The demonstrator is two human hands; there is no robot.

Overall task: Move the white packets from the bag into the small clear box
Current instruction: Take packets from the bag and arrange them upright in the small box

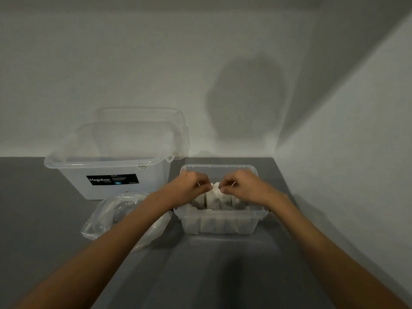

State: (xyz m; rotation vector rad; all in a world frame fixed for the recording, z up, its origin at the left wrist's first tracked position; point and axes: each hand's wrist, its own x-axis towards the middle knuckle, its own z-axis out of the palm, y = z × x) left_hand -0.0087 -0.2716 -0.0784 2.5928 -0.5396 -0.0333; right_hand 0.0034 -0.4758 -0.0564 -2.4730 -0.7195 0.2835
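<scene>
Left hand (189, 186), right hand (243, 186) (fingers (207, 186) pinched) on white packet (215, 190) in box (220, 212)

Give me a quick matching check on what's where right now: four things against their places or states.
Things:
1 small clear box
2 large labelled box
3 plastic bag
4 white packet

States:
A pinched between left hand and right hand
B back left, open top
C crumpled, left of the small box
D packets standing in a row inside

Pairs: 1-D, 2-B, 3-C, 4-A

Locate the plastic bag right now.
In the head view, the plastic bag lies left of the small clear box, in front of the Megabox bin, partly under the left forearm.
</scene>
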